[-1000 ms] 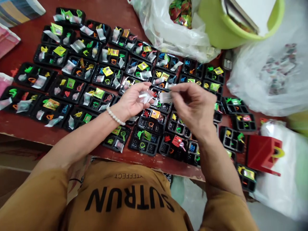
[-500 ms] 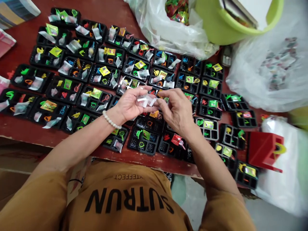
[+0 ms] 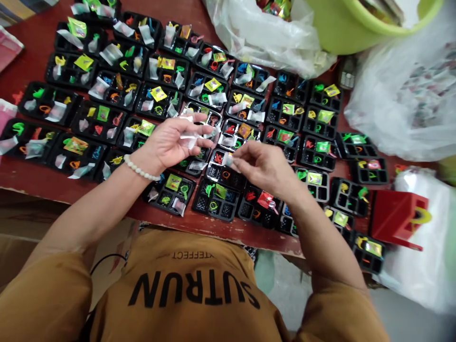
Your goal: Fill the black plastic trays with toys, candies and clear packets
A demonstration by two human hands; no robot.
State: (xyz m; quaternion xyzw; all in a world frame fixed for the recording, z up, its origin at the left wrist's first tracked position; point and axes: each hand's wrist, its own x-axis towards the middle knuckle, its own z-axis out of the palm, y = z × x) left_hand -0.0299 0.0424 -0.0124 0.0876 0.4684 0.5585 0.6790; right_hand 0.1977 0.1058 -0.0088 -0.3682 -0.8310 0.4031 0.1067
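Observation:
My left hand (image 3: 167,145), with a bead bracelet on its wrist, is held palm up over the trays. Several small white translucent sachets (image 3: 189,141) lie in its palm and along its stretched fingers. To its right, my right hand (image 3: 265,167) pinches one small white sachet (image 3: 228,160) between thumb and fingertips. That sachet hangs over a black compartment tray (image 3: 214,173) with a red piece and an orange ring in it. Just behind stands another tray holding an orange packet (image 3: 245,130), a red piece and a white sachet.
Rows of black trays with small plastic toys and packets cover the red table (image 3: 21,176). At the back are a plastic bag (image 3: 263,47) of colourful packets and a yellow-green tub (image 3: 331,33). On the right are a bag of sachets (image 3: 423,95) and a red holder (image 3: 395,216).
My hands have moved apart. The left has drawn back leftward with its sachets, while the right has come down slightly over a tray with one sachet. The view has shifted a little.

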